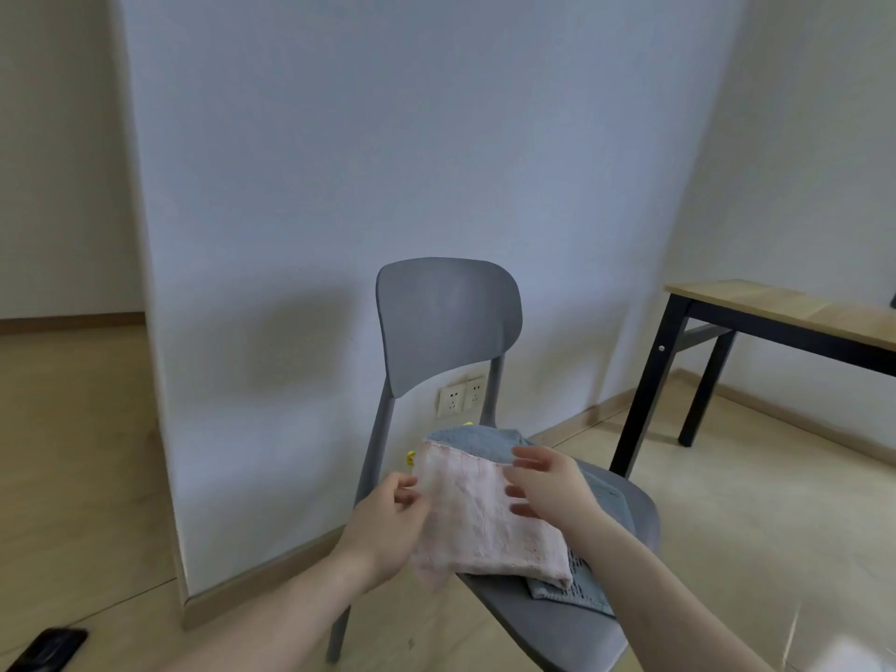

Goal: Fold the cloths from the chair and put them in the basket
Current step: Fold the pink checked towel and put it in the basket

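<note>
Over the grey chair (448, 327) seat, pink cloth (485, 516) pinched at its left edge by left hand (388, 521), right hand (550, 485) fingers spread loosely on top, blue cloth (480, 441) lying underneath.

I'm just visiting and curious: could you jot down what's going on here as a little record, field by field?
setting: room corner, pale wall with sockets
chair: grey chair, cloths on its seat
top cloth: pink cloth, lying over the others
under it: blue cloth; a yellow bit peeks out at the left
left hand: left hand pinches the pink cloth's left edge
right hand: right hand, fingers spread, on the pink cloth's right side
basket: not in view
nearby: wooden table at right; dark object on the floor, left
</note>
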`<state>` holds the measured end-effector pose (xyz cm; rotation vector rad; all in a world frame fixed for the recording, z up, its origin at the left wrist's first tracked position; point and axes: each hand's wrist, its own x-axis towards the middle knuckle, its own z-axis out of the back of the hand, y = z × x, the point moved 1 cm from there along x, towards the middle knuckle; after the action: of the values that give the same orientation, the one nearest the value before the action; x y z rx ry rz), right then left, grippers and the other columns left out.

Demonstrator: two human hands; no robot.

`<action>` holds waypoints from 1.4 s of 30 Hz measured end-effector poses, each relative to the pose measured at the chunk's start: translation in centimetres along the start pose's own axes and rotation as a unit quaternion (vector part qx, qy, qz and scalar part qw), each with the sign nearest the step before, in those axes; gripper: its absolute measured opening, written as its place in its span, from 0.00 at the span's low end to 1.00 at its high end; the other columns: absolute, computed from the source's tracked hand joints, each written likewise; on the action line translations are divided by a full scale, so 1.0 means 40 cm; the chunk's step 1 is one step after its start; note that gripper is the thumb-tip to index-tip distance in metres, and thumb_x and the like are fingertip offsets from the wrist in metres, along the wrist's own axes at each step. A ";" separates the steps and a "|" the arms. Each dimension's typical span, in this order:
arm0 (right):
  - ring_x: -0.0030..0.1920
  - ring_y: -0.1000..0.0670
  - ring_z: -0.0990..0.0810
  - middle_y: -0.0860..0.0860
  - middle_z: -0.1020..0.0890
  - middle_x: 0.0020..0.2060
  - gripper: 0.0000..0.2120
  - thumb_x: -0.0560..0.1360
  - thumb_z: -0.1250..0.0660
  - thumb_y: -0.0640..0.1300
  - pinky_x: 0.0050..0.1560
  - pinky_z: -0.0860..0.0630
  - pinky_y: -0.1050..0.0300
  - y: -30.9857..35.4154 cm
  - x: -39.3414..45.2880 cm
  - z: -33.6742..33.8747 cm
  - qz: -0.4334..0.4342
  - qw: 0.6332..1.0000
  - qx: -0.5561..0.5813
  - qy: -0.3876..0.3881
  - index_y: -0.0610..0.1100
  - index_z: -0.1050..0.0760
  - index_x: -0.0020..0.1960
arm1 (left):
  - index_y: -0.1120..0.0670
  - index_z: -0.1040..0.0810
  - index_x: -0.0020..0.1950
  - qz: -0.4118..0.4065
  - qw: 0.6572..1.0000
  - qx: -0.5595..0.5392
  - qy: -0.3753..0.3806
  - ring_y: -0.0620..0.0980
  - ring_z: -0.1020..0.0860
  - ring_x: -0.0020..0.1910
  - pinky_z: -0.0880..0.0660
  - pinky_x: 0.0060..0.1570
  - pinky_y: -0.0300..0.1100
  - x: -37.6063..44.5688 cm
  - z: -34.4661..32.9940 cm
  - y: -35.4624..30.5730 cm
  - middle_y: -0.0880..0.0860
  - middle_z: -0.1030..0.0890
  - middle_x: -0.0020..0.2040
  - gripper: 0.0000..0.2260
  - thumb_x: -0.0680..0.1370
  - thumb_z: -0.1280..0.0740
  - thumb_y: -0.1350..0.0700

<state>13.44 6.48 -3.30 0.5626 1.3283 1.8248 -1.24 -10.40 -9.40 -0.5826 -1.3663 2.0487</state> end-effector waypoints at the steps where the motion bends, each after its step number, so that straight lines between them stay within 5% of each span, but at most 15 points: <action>1: 0.51 0.48 0.15 0.52 0.18 0.58 0.20 0.77 0.29 0.43 0.51 0.15 0.51 -0.027 -0.013 0.028 0.021 0.998 -0.044 -0.037 0.47 0.23 0.69 | 0.46 0.26 0.65 -0.008 0.999 0.039 -0.005 0.43 0.21 0.55 0.24 0.57 0.42 0.001 -0.007 0.005 0.44 0.20 0.58 0.20 0.74 0.31 0.45; 4: 0.59 0.52 0.22 0.53 0.20 0.62 0.22 0.76 0.26 0.48 0.58 0.26 0.56 -0.101 -0.031 0.100 0.021 0.987 -0.127 -0.095 0.48 0.24 0.70 | 0.46 0.28 0.69 -0.026 0.992 0.112 -0.057 0.47 0.22 0.59 0.24 0.60 0.45 0.010 -0.029 0.011 0.44 0.22 0.62 0.30 0.68 0.31 0.41; 10: 0.61 0.47 0.21 0.47 0.20 0.64 0.32 0.75 0.24 0.53 0.61 0.24 0.53 -0.168 0.011 0.109 -0.080 0.993 -0.063 -0.063 0.43 0.28 0.74 | 0.49 0.29 0.70 0.015 0.986 0.141 -0.087 0.53 0.23 0.64 0.25 0.60 0.46 0.052 -0.071 0.006 0.47 0.21 0.65 0.28 0.73 0.27 0.43; 14: 0.54 0.50 0.17 0.52 0.17 0.54 0.24 0.72 0.22 0.52 0.52 0.20 0.56 -0.169 0.025 0.086 -0.077 0.995 -0.039 -0.047 0.44 0.21 0.65 | 0.51 0.26 0.64 0.048 0.989 0.087 -0.108 0.52 0.19 0.55 0.24 0.51 0.44 0.074 -0.074 -0.004 0.46 0.19 0.54 0.30 0.66 0.20 0.45; 17: 0.50 0.50 0.16 0.51 0.15 0.49 0.12 0.74 0.26 0.47 0.53 0.17 0.52 -0.156 0.030 0.076 -0.073 0.995 -0.029 -0.053 0.48 0.17 0.56 | 0.52 0.19 0.51 0.064 0.991 0.070 -0.094 0.52 0.16 0.45 0.19 0.47 0.46 0.078 -0.071 -0.009 0.48 0.15 0.45 0.20 0.63 0.21 0.48; 19: 0.49 0.48 0.16 0.49 0.14 0.47 0.06 0.75 0.28 0.46 0.53 0.17 0.50 -0.138 0.025 0.079 -0.071 0.996 0.016 -0.057 0.48 0.16 0.50 | 0.53 0.19 0.39 0.039 0.992 0.066 -0.104 0.52 0.17 0.38 0.20 0.39 0.46 0.068 -0.075 -0.020 0.49 0.16 0.35 0.08 0.65 0.24 0.52; 22: 0.44 0.46 0.18 0.47 0.15 0.42 0.05 0.76 0.30 0.45 0.44 0.20 0.50 -0.114 0.018 0.112 -0.067 0.991 0.084 -0.074 0.45 0.17 0.45 | 0.52 0.22 0.34 -0.061 0.982 0.103 -0.145 0.50 0.20 0.33 0.26 0.32 0.43 0.044 -0.088 -0.041 0.49 0.19 0.29 0.10 0.72 0.26 0.50; 26: 0.45 0.43 0.19 0.43 0.17 0.43 0.06 0.75 0.34 0.40 0.48 0.20 0.46 -0.113 0.005 0.201 -0.069 0.987 0.098 -0.112 0.42 0.19 0.46 | 0.45 0.17 0.46 -0.141 0.966 0.150 -0.158 0.46 0.19 0.43 0.20 0.46 0.47 0.009 -0.110 -0.065 0.43 0.18 0.43 0.04 0.74 0.25 0.48; 29: 0.51 0.40 0.17 0.39 0.16 0.48 0.06 0.74 0.34 0.41 0.56 0.18 0.42 -0.144 -0.011 0.263 -0.097 0.984 0.057 -0.141 0.40 0.20 0.48 | 0.45 0.21 0.56 -0.155 0.960 0.172 -0.158 0.47 0.21 0.54 0.22 0.57 0.48 -0.006 -0.126 -0.068 0.43 0.24 0.52 0.15 0.72 0.24 0.46; 33: 0.50 0.43 0.17 0.43 0.16 0.49 0.08 0.75 0.31 0.44 0.50 0.16 0.48 -0.191 -0.045 0.299 -0.139 0.984 -0.010 -0.113 0.44 0.22 0.53 | 0.39 0.23 0.58 -0.184 0.943 0.261 -0.094 0.44 0.29 0.63 0.29 0.65 0.48 -0.044 -0.178 -0.081 0.39 0.29 0.58 0.15 0.73 0.32 0.39; 38: 0.50 0.45 0.17 0.46 0.17 0.49 0.07 0.75 0.29 0.46 0.53 0.16 0.46 -0.182 -0.044 0.317 -0.106 0.985 -0.026 -0.132 0.46 0.22 0.52 | 0.40 0.25 0.67 -0.218 0.898 0.383 -0.019 0.44 0.34 0.66 0.33 0.66 0.45 -0.078 -0.222 -0.095 0.39 0.31 0.64 0.20 0.78 0.39 0.36; 42: 0.51 0.47 0.17 0.47 0.17 0.49 0.09 0.74 0.28 0.48 0.55 0.16 0.44 -0.134 -0.041 0.292 -0.066 0.989 -0.025 -0.128 0.46 0.21 0.51 | 0.41 0.24 0.67 -0.167 0.922 0.348 0.025 0.43 0.28 0.61 0.29 0.59 0.44 -0.048 -0.210 -0.067 0.40 0.25 0.59 0.21 0.77 0.37 0.36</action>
<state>24.81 12.67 -4.02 0.6438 1.1166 1.6142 6.23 -5.38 -9.97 -0.0747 -0.5707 2.0249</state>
